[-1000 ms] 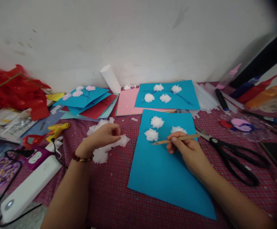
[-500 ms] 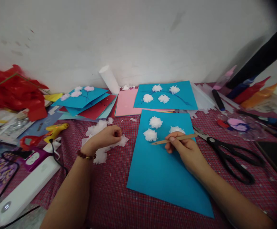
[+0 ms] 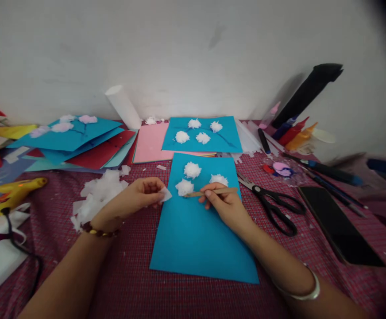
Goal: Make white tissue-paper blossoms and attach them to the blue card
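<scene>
My left hand [image 3: 148, 193] pinches a small piece of white tissue paper [image 3: 166, 194] at the left edge of a blue sheet [image 3: 202, 239]. Between the fingers of my right hand [image 3: 221, 201] is a thin wooden stick [image 3: 225, 191], its tip by the lower edge of a white ruffled flower [image 3: 184, 188]. Two more white flowers lie on the sheet, one above [image 3: 192, 170] and one to the right [image 3: 218, 179], the latter partly behind my right hand. A pile of white tissue pieces [image 3: 102, 192] lies beyond my left wrist.
Behind stands a blue card [image 3: 201, 144] with several white flowers, near a white roll [image 3: 124, 107]. Black-handled scissors [image 3: 275, 204] and a phone [image 3: 339, 226] lie right. A yellow glue gun [image 3: 17, 190] and stacked cards [image 3: 70, 137] are left.
My left hand has come up from the tissue pile with a piece and moved toward the blue sheet. The stick tip is now closer to the lower left flower. The view has shifted right.
</scene>
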Demonstrator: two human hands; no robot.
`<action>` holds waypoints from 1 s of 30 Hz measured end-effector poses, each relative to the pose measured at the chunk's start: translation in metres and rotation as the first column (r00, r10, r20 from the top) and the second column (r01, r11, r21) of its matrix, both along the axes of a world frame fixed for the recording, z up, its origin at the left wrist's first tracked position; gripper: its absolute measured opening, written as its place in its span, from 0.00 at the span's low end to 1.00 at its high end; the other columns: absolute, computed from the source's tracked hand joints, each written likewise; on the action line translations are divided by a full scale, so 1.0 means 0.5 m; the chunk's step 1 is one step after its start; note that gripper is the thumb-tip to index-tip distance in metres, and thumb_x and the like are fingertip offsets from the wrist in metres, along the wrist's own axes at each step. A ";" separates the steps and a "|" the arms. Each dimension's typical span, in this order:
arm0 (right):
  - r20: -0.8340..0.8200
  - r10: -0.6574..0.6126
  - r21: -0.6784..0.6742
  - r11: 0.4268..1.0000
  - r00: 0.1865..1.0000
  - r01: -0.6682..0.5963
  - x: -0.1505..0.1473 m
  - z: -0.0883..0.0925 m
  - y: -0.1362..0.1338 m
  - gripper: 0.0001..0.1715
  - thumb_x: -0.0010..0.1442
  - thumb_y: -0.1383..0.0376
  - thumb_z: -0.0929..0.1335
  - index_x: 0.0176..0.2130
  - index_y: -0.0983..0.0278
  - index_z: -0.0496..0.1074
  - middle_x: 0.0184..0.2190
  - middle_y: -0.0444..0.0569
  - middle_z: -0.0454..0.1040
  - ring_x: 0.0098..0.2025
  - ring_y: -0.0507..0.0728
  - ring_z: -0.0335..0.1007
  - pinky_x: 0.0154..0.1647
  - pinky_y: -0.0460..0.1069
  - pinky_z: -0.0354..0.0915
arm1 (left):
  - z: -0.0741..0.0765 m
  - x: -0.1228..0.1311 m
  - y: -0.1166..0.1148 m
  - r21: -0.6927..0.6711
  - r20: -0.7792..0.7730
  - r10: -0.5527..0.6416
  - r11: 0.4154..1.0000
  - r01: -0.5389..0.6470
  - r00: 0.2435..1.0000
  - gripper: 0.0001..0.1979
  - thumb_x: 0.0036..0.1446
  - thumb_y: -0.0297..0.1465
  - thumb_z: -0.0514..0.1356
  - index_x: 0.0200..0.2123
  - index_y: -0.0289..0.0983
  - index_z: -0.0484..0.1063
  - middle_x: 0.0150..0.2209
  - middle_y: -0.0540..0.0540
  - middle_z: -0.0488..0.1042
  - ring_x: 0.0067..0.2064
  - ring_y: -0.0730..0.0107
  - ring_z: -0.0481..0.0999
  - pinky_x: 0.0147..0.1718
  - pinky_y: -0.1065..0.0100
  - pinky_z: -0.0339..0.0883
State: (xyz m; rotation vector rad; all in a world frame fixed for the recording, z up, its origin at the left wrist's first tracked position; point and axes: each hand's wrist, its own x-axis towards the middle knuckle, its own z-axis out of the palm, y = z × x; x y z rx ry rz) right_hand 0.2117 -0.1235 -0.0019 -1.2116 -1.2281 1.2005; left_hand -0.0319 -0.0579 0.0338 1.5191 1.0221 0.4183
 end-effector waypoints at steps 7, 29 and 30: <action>-0.030 -0.041 0.028 0.999 0.999 0.042 0.001 0.001 0.003 0.11 0.59 0.58 0.67 0.37 0.63 0.73 0.29 0.46 0.77 0.23 0.50 0.69 0.25 0.46 0.65 | -0.014 0.022 -0.002 0.152 -0.078 -0.172 0.972 0.182 0.982 0.07 0.55 0.34 0.58 0.31 0.36 0.72 0.37 0.47 0.72 0.34 0.73 0.69 0.31 0.72 0.63; 0.142 0.001 0.148 0.989 0.990 -0.022 -0.015 -0.010 -0.019 0.10 0.65 0.61 0.62 0.39 0.61 0.71 0.30 0.47 0.73 0.29 0.53 0.69 0.30 0.49 0.66 | -0.061 0.091 0.002 0.413 -0.195 0.118 0.910 -0.028 0.974 0.04 0.51 0.27 0.58 0.32 0.36 0.70 0.28 0.50 0.73 0.30 0.72 0.72 0.28 0.71 0.63; 0.186 0.005 0.155 0.987 0.983 -0.034 -0.014 -0.011 -0.020 0.11 0.65 0.61 0.61 0.40 0.61 0.71 0.30 0.47 0.73 0.29 0.53 0.69 0.30 0.49 0.66 | -0.061 0.090 0.002 0.415 -0.197 0.119 0.909 -0.027 0.973 0.04 0.51 0.27 0.58 0.32 0.35 0.70 0.28 0.50 0.73 0.30 0.71 0.72 0.28 0.71 0.64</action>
